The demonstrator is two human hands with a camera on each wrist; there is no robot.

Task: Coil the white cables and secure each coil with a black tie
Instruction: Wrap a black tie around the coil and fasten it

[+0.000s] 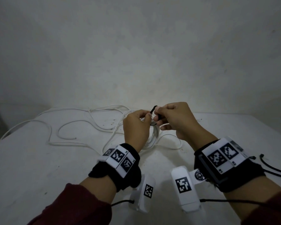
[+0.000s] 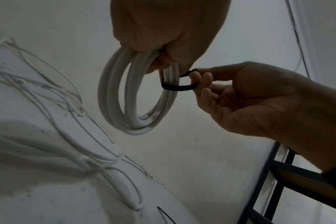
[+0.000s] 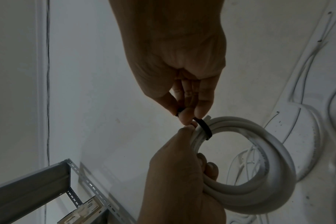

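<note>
My left hand (image 1: 136, 125) grips a coil of white cable (image 2: 113, 94) a little above the white table (image 1: 39, 168); the coil (image 3: 274, 159) hangs below the fist. A black tie (image 2: 175, 87) loops loosely round the coil's strands, and the tie (image 3: 204, 126) runs over the coil's top. My right hand (image 1: 172, 119) pinches the tie's ends between thumb and fingertips (image 2: 200, 82), right next to the left hand. In the head view the tie (image 1: 152, 109) sticks up between both hands and the coil is mostly hidden behind them.
Loose white cables (image 1: 75, 127) sprawl over the table's left and far side, also under the coil (image 2: 71, 115). More black ties (image 1: 272, 168) lie at the right edge. A grey metal shelf frame (image 3: 48, 178) stands beside the table. A white wall is behind.
</note>
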